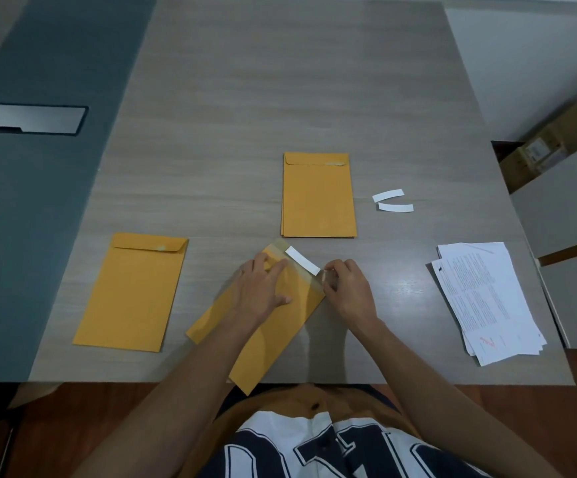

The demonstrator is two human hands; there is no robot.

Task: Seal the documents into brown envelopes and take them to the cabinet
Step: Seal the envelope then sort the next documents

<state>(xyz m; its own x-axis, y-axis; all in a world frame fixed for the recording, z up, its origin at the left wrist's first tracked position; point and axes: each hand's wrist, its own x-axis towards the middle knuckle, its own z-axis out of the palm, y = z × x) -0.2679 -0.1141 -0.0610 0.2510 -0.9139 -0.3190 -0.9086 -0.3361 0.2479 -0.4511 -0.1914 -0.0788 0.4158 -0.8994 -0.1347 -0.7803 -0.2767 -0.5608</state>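
Table (280,98) surface fills most of the frame. Envelope (273,326) at lower centre is laid slantwise, its long axis running from lower left to the flap at upper right. It is pressed flat by the left hand (263,288), fingers spread. White strip (302,260) along the flap is pinched at its right end by the right hand (347,288), which is nearer; peeling toward upper left seems needed.

You see a wood-grain table (280,81), a grey metal plate (33,119) at its left and cardboard boxes (556,139) on the floor at right.
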